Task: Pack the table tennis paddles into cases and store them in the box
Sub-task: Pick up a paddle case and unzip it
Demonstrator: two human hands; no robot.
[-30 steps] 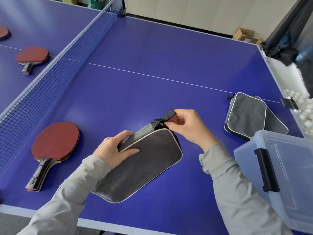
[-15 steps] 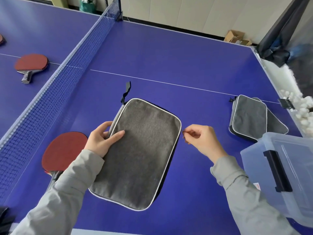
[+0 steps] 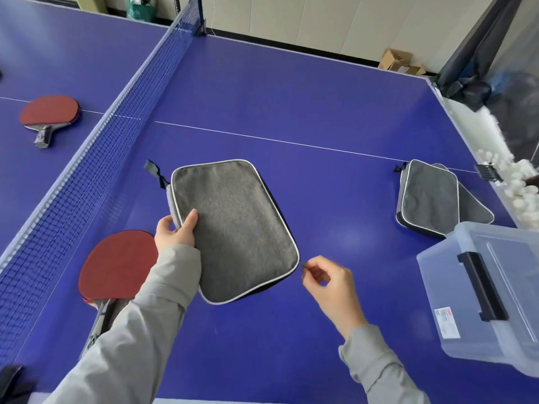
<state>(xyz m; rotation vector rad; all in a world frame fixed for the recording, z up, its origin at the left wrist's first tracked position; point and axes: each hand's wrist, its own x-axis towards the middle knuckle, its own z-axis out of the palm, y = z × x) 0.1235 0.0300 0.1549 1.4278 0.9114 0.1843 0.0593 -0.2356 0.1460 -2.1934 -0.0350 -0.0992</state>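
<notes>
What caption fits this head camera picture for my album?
Left hand holds a grey paddle case beside a red paddle.

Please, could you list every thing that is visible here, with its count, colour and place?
table: 1, blue, fills the view
net: 1, blue, across table at left
paddles: 2, red; one by the left sleeve, one beyond the net
cases: 3, grey; one at centre, two stacked at right
box: 1, clear plastic, black latch, right edge
balls: many, white, beyond the right edge
cardboard boxes: brown, by the far wall
left hand: grips the centre case's left edge
right hand: fingers curled, by the case's near right corner
</notes>
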